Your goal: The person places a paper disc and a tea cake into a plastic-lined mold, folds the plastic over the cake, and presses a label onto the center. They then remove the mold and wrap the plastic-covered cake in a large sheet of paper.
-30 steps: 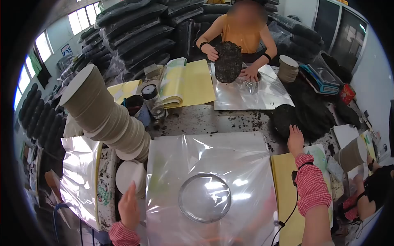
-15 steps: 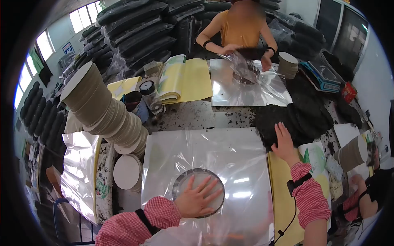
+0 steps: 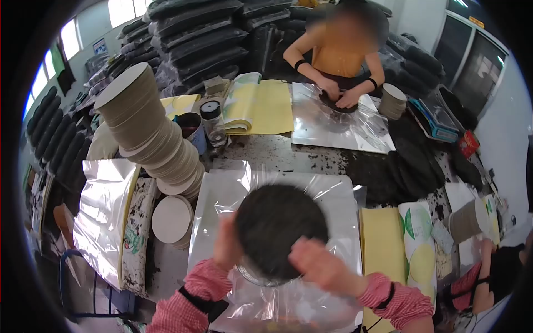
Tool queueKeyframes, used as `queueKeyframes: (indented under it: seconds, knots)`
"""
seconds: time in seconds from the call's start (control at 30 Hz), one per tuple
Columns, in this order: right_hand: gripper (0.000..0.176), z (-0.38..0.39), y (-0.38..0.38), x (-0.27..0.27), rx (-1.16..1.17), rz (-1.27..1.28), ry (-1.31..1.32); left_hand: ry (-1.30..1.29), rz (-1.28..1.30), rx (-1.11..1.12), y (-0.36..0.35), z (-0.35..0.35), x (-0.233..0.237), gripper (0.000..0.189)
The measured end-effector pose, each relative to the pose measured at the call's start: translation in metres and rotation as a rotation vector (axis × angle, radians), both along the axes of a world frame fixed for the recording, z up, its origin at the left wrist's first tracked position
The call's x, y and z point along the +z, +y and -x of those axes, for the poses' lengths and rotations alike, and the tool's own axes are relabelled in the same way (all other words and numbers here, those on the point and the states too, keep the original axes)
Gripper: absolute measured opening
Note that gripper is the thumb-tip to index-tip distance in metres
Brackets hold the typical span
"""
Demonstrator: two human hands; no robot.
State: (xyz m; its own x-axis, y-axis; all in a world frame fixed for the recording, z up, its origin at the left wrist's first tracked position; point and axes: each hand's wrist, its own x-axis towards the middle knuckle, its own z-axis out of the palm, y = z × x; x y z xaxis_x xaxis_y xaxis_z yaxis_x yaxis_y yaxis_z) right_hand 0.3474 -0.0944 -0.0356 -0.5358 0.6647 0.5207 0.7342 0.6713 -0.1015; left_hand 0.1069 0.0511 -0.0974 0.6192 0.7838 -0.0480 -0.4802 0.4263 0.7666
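Note:
A round black disc (image 3: 282, 230), blurred by motion, is over the film-covered metal plate (image 3: 338, 194) in front of me. My left hand (image 3: 226, 243) grips the disc at its left edge. At its lower right, my right hand (image 3: 325, 266) touches the disc, its fingers smeared by motion. Part of a round rim shows below the disc, under clear film (image 3: 222, 294).
Stacked pale discs (image 3: 133, 105) lean on the left, beside silvery film sheets (image 3: 105, 211). A jar (image 3: 212, 122) and yellow sheets (image 3: 272, 108) lie behind. Black discs (image 3: 411, 172) are at the right. A co-worker (image 3: 341, 53) handles a black piece across the table.
A black disc is now between my hands over the plate. My right hand has come from the dark pile to the middle. The co-worker now presses a dark piece onto the far plate.

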Motion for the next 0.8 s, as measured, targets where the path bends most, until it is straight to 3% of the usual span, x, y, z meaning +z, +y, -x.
queueKeyframes:
  seconds: [0.03,0.07,0.1,0.17,0.2,0.23,0.3,0.4,0.43,0.5,0.57,0.67,0.7,0.77,0.8]
  knots:
    - [0.043,0.022,-0.013,-0.021,0.030,0.142,-0.021,-0.085,-0.004,0.125,-0.006,0.008,0.037,0.055]
    - [0.045,0.039,-0.017,-0.032,-0.013,0.165,-0.089,0.215,-0.034,0.158,-0.005,0.019,0.028,0.046]
    - [0.045,0.040,-0.017,-0.033,-0.024,0.155,-0.094,0.457,-0.353,0.114,-0.012,0.035,0.007,0.046]
    - [0.037,0.042,-0.007,-0.011,-0.009,0.363,0.312,0.794,-0.808,0.184,-0.023,0.038,0.009,0.052]
    - [0.024,0.052,0.028,0.014,-0.195,0.235,0.237,0.783,-0.759,0.234,-0.027,0.030,0.011,0.056]
    - [0.010,0.056,0.047,0.004,-0.276,0.168,0.092,0.777,-0.762,0.213,-0.027,0.029,0.010,0.056]
    - [0.013,0.076,0.071,-0.039,-0.441,0.374,-0.192,0.791,-0.766,0.224,-0.026,0.027,0.007,0.058]
    - [0.012,0.064,0.070,-0.040,-0.355,0.326,0.033,0.790,-0.740,0.222,-0.025,0.032,0.012,0.058]
    - [0.029,0.050,0.065,-0.029,-0.282,0.446,0.274,0.799,-0.716,0.247,-0.026,0.036,0.013,0.058]
    - [0.053,0.033,0.061,-0.008,-0.105,0.172,0.201,0.734,-0.684,0.242,-0.025,0.034,0.015,0.056]
    - [0.070,0.041,0.049,-0.023,-0.019,0.364,0.023,0.747,-0.726,0.230,-0.026,0.029,0.011,0.055]
    - [0.072,0.040,0.050,-0.035,-0.051,0.427,0.107,1.213,-1.297,0.152,-0.027,0.021,0.016,0.056]
    - [0.073,0.042,0.053,-0.037,-0.062,0.468,0.148,1.215,-1.300,0.156,-0.023,0.022,0.031,0.056]
    - [0.081,0.048,0.057,-0.028,-0.087,0.505,0.205,1.066,-1.409,-0.077,-0.012,0.021,0.069,0.071]
    - [0.088,0.052,0.059,-0.023,-0.160,0.548,0.210,1.026,-1.410,-0.330,-0.005,0.017,0.067,0.094]
